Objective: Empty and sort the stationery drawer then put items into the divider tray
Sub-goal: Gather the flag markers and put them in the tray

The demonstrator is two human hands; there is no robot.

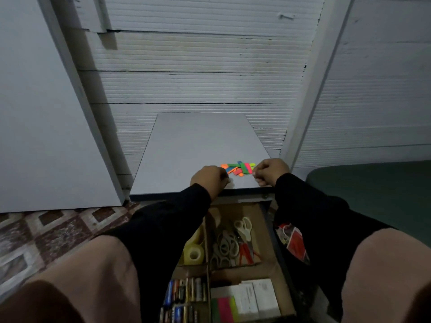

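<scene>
A small heap of coloured paper strips (239,168) in orange, green, blue and pink lies near the front edge of the grey desk top (200,141). My left hand (208,179) has its fingers curled and its fingertips at the heap's left end. At the right end sits my right hand (270,171), also curled, pinching at the strips. Below the desk, the cardboard divider tray (235,212) sits in the open drawer. It holds tape rolls (193,252), scissors (235,243), batteries (184,292) and sticky notes with white cards (245,299).
My knees flank the drawer at the bottom of the view. A ribbed white wall rises behind the desk, and a white panel (35,113) leans at the left. Patterned floor tiles (46,231) show at the lower left, and a dark green cushion (373,187) lies at the right.
</scene>
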